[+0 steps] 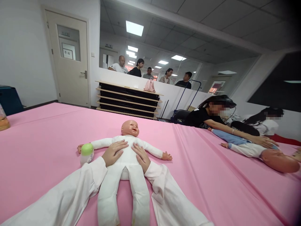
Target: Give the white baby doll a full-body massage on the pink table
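A baby doll point(128, 157) with a white cloth body lies on its back on the pink-covered table point(66, 125), head away from me and arms spread wide. My left hand point(115, 153) lies flat on one side of its torso, fingers stretched out. On the opposite side of the torso rests my right hand point(141, 154), also with fingers extended. Both palms touch the white fabric, and neither hand grips anything. Beside the doll's hand on the left stands a small bottle point(87, 153) with a green cap, close to my left sleeve.
At the right, another person point(216, 113) reaches over a second doll point(249, 147) in blue and white. A container point(3, 117) stands at the table's left edge. Behind the table are stacked boards point(128, 99) with a pink backpack point(150, 85) and a blue trolley point(185, 97).
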The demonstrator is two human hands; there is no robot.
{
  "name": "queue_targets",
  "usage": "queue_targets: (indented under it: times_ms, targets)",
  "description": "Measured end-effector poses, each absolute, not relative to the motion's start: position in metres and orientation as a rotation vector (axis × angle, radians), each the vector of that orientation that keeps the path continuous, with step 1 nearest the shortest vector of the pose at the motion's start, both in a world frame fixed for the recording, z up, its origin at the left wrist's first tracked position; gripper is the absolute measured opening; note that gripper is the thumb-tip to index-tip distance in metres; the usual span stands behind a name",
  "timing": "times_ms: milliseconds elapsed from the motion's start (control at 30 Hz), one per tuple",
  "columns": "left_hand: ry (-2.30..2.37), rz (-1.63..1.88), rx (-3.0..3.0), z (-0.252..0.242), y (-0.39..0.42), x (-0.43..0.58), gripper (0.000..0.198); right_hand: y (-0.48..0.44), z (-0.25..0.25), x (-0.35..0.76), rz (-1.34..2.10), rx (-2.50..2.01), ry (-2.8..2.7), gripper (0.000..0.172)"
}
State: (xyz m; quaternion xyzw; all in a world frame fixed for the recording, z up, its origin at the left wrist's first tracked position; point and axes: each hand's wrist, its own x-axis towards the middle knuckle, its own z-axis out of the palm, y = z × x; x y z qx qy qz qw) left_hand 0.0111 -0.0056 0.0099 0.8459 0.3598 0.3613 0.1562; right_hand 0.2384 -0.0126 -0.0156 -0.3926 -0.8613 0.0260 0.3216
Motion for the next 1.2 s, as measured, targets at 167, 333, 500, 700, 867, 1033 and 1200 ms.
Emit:
queue_targets:
  times_ms: [167, 333, 500, 700, 867, 1033, 1200]
  targets:
    - [1.26, 0.923, 2.3, 0.009, 0.0, 0.014, 0.044, -0.004, -0.024, 0.238, 0.015, -1.215, -2.218, 0.081]
    - [1.381, 1.202, 2.356, 0.006, -0.001, 0.014, 0.039, -0.006, -0.024, 0.238, -0.085, -1.168, -2.127, 0.076]
    - [1.323, 1.353, 2.42, 0.006, -0.01, 0.011, 0.033, -0.017, -0.015, 0.236, -0.173, -0.997, -2.042, 0.063]
    - [1.033, 1.281, 2.558, 0.01, -0.012, 0.01, 0.033, -0.019, -0.01, 0.235, -0.143, -0.893, -2.103, 0.059]
    - [1.084, 0.962, 2.437, 0.013, -0.007, 0.013, 0.041, -0.011, -0.018, 0.238, -0.034, -1.086, -2.25, 0.076]
    - [1.289, 0.95, 2.29, 0.011, -0.001, 0.016, 0.043, -0.006, -0.022, 0.24, -0.081, -1.245, -2.193, 0.08]
    - [1.397, 1.23, 2.303, 0.008, -0.003, 0.015, 0.036, -0.008, -0.023, 0.239, -0.116, -1.159, -2.049, 0.075]
